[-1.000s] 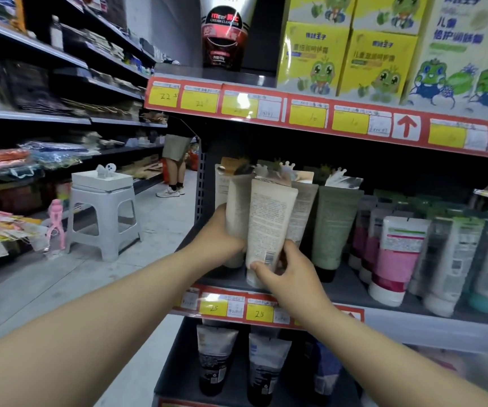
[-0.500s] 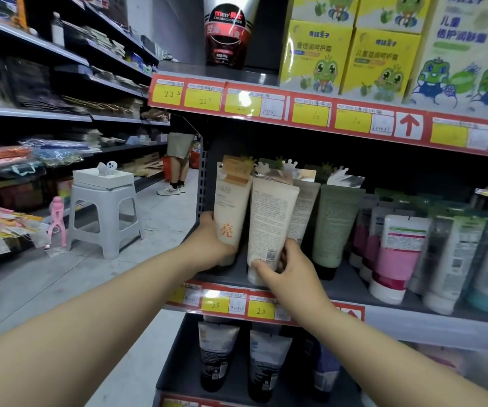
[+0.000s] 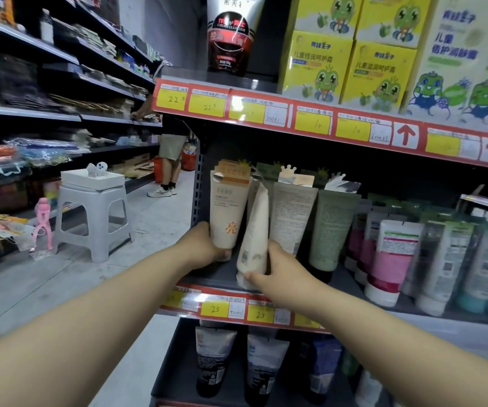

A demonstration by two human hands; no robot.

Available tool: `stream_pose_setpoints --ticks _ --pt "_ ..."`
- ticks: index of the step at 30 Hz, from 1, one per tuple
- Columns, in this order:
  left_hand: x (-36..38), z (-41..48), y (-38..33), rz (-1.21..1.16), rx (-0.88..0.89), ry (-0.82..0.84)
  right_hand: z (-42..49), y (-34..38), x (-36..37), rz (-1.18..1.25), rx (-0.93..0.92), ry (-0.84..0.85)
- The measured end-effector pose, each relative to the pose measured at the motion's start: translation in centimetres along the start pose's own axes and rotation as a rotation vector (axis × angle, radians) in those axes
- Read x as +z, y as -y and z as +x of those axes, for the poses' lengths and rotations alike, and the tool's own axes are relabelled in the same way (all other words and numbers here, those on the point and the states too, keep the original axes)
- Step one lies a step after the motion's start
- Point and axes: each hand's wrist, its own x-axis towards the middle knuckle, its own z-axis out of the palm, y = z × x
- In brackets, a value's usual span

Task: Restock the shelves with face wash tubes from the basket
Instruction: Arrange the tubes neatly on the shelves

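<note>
At the left end of the middle shelf my left hand grips the base of a cream face wash tube with an orange character, which stands cap down and faces front. Just to its right my right hand holds a second cream tube near its cap, turned edge-on and leaning slightly. More tubes stand behind and to the right: a beige one and a green one. No basket is in view.
Pink, grey and teal tubes fill the shelf further right. Yellow boxes sit on the shelf above, dark tubes on the one below. A grey stool stands in the aisle at left, and a person stands further down it.
The left tube has been turned to face front and set upright at the shelf's left end. The tube in my right hand has rotated from flat-on to edge-on.
</note>
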Motion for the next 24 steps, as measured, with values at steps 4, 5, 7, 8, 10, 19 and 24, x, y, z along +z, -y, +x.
stream_pose_setpoints --ticks 4,5,7,8,10,19,24 --pt "-1.5 -1.5 0.1 -0.013 0.007 -0.249 0.8 0.5 1.6 0.022 0.042 -0.084" --pt "-1.7 -2.2 0.1 -0.039 0.041 -0.321 1.1 0.6 2.0 0.027 0.061 -0.113" --pt "-1.9 -3.5 0.1 -0.108 0.122 -0.36 1.7 1.0 2.8 0.019 0.08 -0.154" --pt "-1.9 -4.3 -0.1 -0.145 0.155 -0.322 2.1 1.2 3.1 0.001 0.09 -0.173" --pt "-1.5 -5.1 -0.2 -0.196 0.209 -0.218 2.9 1.8 3.8 -0.042 0.13 -0.208" --pt "-0.6 -6.1 -0.1 -0.226 0.185 -0.127 2.8 2.6 4.8 -0.108 0.242 -0.246" --pt "-0.4 -6.6 -1.7 -0.316 0.154 -0.001 1.6 1.1 3.1 -0.147 0.234 -0.243"
